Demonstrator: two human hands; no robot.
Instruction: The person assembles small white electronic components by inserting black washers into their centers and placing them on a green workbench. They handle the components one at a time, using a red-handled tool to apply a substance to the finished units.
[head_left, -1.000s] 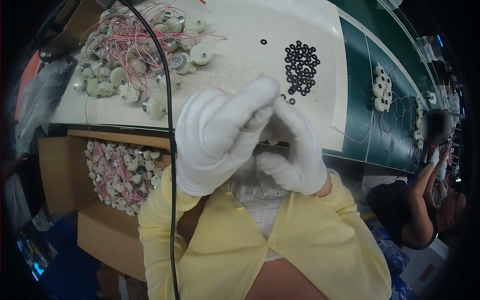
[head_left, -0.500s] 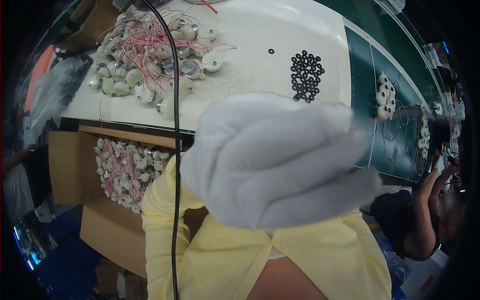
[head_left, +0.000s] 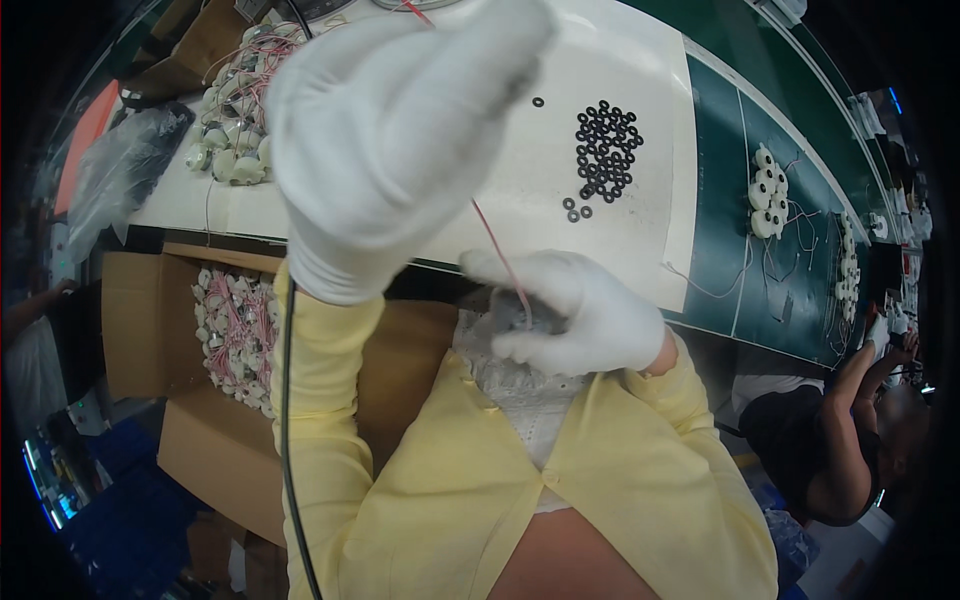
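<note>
The white-gloved right hand (head_left: 575, 315) is closed around a small grey part (head_left: 530, 315) held against the chest, below the table's near edge. A thin red wire (head_left: 495, 245) runs up from it to the gloved left hand (head_left: 395, 140), raised close to the camera, whose grip I cannot tell. Black rings (head_left: 605, 150) lie in a cluster on the white table (head_left: 640, 240) toward its right edge.

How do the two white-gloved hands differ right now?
The left hand is raised close to the camera, looming large over the white table; the right hand sits low by the chest. The right hand grips a small grey part trailing a thin red wire; the left hand's hold is hidden. Both wear white cloth gloves.
</note>
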